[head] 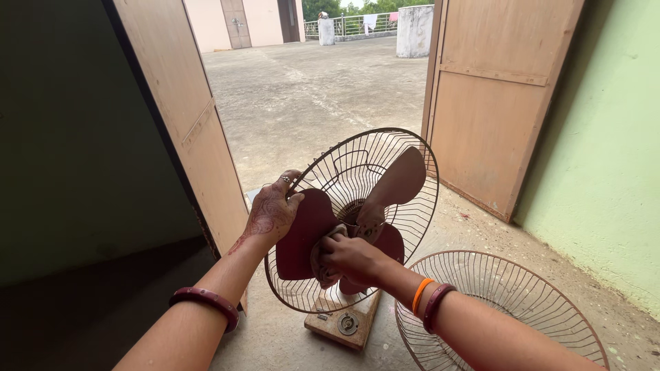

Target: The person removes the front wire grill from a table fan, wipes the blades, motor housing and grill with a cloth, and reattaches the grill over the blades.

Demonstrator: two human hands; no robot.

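Your right hand presses a grey cloth against a dusty maroon plastic fan blade.
Your left hand grips that blade's edge inside the rusty wire rear guard, above the floor-standing base.

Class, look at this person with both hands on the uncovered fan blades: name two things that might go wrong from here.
1. The front grille lies on the floor, so the blades are bare; any spin might strike the left hand or right hand.
2. The fan leans back on a small base; pressing on a blade might tip it.
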